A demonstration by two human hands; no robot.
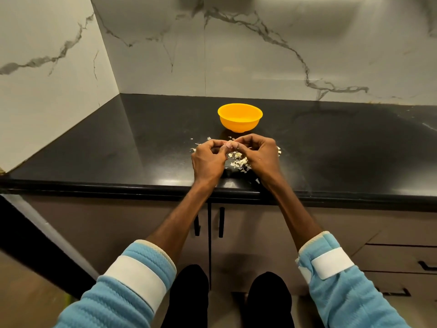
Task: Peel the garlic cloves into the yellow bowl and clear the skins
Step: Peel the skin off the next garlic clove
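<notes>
Peeling is in hand: the left hand and right hand both pinch one garlic clove just in front of the yellow bowl, above loose skins on the worktop. Next, probably, dropping the bared clove forward into the bowl.

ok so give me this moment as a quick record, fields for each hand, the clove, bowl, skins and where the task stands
left hand: pinches the garlic clove
right hand: pinches the same garlic clove
garlic clove: between both hands, over the countertop, mostly hidden by fingers
yellow bowl: upright on the countertop, beyond the hands; contents not visible
skins: pale scraps scattered on the countertop under and around the hands
task state: peeling under way, skins not yet cleared
</notes>
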